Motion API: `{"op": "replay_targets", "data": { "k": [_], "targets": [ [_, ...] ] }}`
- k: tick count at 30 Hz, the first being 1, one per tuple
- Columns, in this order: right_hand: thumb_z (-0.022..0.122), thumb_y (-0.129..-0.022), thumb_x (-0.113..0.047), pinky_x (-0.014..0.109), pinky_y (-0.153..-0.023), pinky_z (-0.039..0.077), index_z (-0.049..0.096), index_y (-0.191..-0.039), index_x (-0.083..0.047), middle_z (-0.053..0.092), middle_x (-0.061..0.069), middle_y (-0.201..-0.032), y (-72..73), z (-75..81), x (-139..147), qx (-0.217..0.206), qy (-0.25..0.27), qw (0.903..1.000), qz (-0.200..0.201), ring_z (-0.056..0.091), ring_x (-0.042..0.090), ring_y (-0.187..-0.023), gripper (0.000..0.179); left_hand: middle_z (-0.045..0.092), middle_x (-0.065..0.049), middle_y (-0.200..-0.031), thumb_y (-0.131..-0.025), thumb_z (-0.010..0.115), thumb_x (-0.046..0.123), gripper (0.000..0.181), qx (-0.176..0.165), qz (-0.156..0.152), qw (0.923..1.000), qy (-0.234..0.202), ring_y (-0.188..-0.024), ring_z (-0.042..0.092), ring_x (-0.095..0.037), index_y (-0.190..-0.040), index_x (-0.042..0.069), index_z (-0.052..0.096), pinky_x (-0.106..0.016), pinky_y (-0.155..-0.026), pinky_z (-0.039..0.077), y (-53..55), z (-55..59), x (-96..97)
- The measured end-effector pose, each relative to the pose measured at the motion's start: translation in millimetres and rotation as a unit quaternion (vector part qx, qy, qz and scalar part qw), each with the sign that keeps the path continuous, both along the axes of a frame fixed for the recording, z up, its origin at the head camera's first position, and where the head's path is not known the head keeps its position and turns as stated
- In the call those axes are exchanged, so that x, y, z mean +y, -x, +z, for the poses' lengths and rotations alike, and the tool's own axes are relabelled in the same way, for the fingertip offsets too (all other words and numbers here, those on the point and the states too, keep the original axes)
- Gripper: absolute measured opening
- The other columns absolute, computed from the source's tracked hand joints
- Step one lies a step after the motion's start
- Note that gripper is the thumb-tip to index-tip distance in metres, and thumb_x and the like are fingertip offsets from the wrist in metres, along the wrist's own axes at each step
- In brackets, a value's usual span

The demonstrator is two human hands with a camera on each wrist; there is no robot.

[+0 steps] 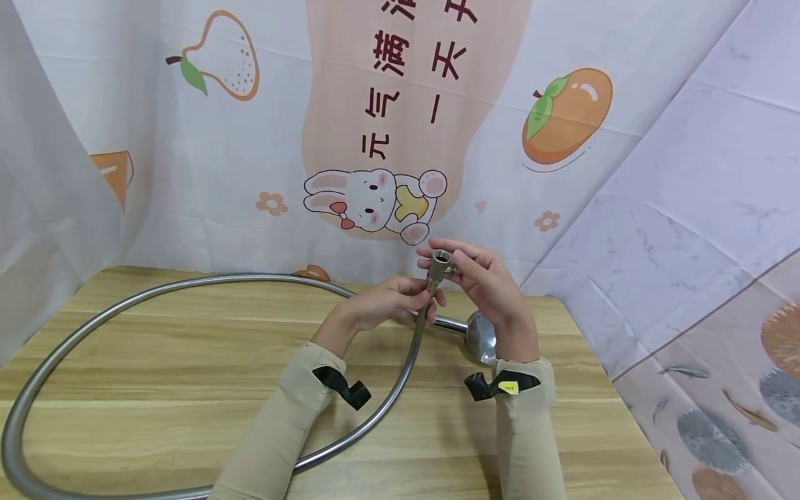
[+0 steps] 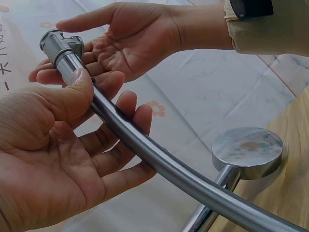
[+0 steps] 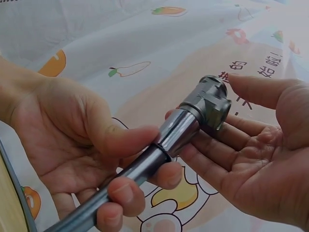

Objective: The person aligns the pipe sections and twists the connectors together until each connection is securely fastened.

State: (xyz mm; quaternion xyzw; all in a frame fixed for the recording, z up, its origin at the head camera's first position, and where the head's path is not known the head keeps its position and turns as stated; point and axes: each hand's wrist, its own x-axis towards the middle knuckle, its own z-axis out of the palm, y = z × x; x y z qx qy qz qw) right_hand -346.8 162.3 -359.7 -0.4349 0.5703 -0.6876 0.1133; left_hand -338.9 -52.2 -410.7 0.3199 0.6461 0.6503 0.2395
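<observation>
My left hand (image 1: 394, 302) grips a flexible metal shower hose (image 2: 140, 145) just below its smooth conical end (image 3: 177, 130), thumb on top and fingers curled beneath. At the tip of that end sits a metal tee fitting (image 3: 206, 101), its round opening facing up in the head view. Around the fitting is my right hand (image 1: 490, 281), its fingers extended behind and its thumb tip right at the fitting's rim. The right palm faces the fitting, with fairly straight fingers. Behind the hands, a chrome shower head (image 2: 247, 150) lies on the wooden table (image 1: 187, 361).
The hose runs in a wide loop over the left side of the table, passing under my left forearm (image 1: 275, 423). A printed cloth (image 1: 250, 153) hangs along the back edge. More cloth (image 1: 700, 208) covers the right side.
</observation>
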Motion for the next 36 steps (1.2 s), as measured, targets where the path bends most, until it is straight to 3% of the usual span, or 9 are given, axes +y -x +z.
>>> {"op": "replay_targets", "data": {
  "k": [6,14,20,29,36],
  "targets": [
    [0.043,-0.107,-0.001,0.033,-0.109,0.047,0.063,-0.136,-0.002,0.069,0.007,-0.132,-0.9,2.5,4.4,0.011,-0.010,0.9999,0.002,0.068,0.020,-0.122,0.035,0.065,-0.002,-0.097,-0.111,0.041,0.022,0.031,0.000,0.001,1.0000,0.000,-0.100,0.062,-0.020,-0.124,0.000,0.059,-0.051,-0.099,0.049,-0.3,-0.5,0.9],
    [0.046,-0.106,-0.002,0.037,-0.114,0.042,0.062,-0.138,-0.003,0.068,0.007,-0.135,-0.4,1.8,7.0,0.028,-0.028,0.9992,-0.001,0.064,0.021,-0.127,0.035,0.065,-0.002,-0.097,-0.111,0.041,0.021,0.031,0.006,0.001,1.0000,-0.001,-0.101,0.062,-0.020,-0.125,0.000,0.059,-0.043,-0.094,0.052,-0.4,-0.7,1.3],
    [0.044,-0.106,0.002,0.036,-0.120,0.036,0.055,-0.144,-0.001,0.065,0.006,-0.140,-0.9,1.9,6.8,0.037,-0.042,0.9984,0.006,0.062,0.021,-0.131,0.040,0.065,-0.003,-0.096,-0.111,0.041,0.020,0.030,0.001,-0.001,1.0000,-0.004,-0.099,0.063,-0.020,-0.124,0.000,0.059,-0.049,-0.097,0.051,0.6,-2.2,1.8],
    [0.057,-0.100,0.004,0.032,-0.107,0.047,0.064,-0.133,-0.013,0.072,0.003,-0.126,-1.2,-1.4,-0.1,0.013,-0.022,0.9994,-0.022,0.068,0.016,-0.119,0.039,0.064,-0.004,-0.097,-0.111,0.041,0.020,0.029,-0.005,0.005,1.0000,-0.007,-0.100,0.064,-0.021,-0.124,0.001,0.059,-0.051,-0.098,0.051,-1.0,-1.4,1.4],
    [0.066,-0.096,0.001,0.028,-0.097,0.053,0.065,-0.128,-0.013,0.074,0.003,-0.116,-1.8,-2.6,-4.4,0.005,0.001,0.9996,-0.027,0.071,0.015,-0.108,0.036,0.064,-0.005,-0.096,-0.110,0.042,0.020,0.027,-0.002,0.006,0.9999,-0.008,-0.101,0.063,-0.020,-0.121,0.002,0.061,-0.050,-0.097,0.052,0.5,-3.0,2.2]
  ]
}}
